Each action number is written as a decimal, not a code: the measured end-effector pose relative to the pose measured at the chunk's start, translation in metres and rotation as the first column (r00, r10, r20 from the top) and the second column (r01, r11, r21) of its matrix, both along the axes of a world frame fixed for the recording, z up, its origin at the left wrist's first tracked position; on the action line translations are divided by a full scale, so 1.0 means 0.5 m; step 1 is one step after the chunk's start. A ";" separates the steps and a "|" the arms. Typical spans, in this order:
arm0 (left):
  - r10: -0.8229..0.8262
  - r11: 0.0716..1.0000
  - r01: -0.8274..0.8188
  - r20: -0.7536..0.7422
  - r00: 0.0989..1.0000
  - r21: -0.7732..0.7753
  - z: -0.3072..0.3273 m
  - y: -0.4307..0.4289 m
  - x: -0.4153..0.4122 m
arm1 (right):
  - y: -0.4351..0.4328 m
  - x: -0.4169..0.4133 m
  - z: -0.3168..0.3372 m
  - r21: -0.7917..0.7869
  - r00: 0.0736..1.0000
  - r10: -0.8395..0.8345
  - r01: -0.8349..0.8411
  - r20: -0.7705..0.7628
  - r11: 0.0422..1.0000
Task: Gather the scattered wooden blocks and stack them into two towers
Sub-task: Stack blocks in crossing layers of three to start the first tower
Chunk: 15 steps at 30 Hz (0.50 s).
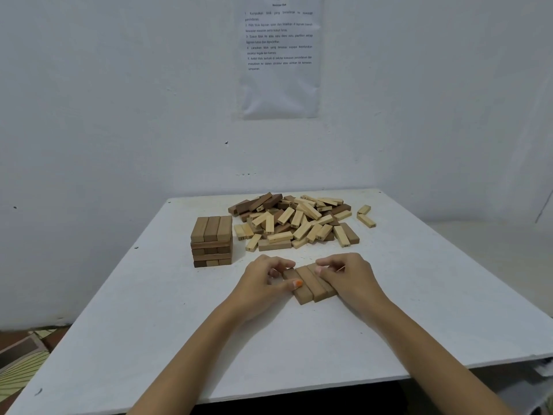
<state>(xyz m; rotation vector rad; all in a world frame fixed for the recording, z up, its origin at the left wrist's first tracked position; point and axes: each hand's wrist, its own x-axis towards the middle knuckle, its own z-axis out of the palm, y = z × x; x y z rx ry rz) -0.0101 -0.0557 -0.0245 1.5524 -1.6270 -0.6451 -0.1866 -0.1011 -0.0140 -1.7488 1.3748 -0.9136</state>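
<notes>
Head view, three smooth brown rectangular wooden blocks (311, 284) lying side by side on matte white table (149, 324), squeezed between left hand (263, 283) and right hand (350, 277), curled fingertips gripping each flank, squared tower (212, 241) to the left, jumbled pale-and-dark pile (296, 223) behind

Printed instruction sheet (279, 55) on the wall: its top is chopped off by the frame, and the print is too small and soft to read. On the worktop (209, 339), the right grip (347, 274) covers most of the right-hand block in the three-block row (308, 287), and the left grip (263, 280) hides its far left corner. Numbers on the block pile (296, 223) are mostly too tiny to read, and the lower blocks are buried. The worktop's near-left corner runs out of frame.
</notes>
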 end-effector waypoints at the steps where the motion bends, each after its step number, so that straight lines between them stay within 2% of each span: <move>1: 0.002 1.000 -0.002 0.011 1.000 -0.006 0.000 0.001 0.000 | 0.001 -0.004 0.002 0.006 1.000 -0.003 0.003 -0.001 1.000; 6: 0.006 0.999 -0.004 0.042 0.999 -0.043 -0.002 0.001 0.004 | 0.021 -0.030 0.018 0.002 0.997 0.072 -0.072 -0.033 0.997; 10: 0.014 0.998 -0.011 0.056 0.998 -0.065 -0.005 -0.001 0.003 | 0.035 -0.047 0.019 -0.016 0.939 0.253 -0.264 -0.234 0.964; 15: 0.044 0.995 -0.040 0.043 0.998 -0.094 -0.010 0.001 0.000 | 0.044 -0.026 -0.005 -0.155 0.941 0.180 -0.231 -0.287 0.961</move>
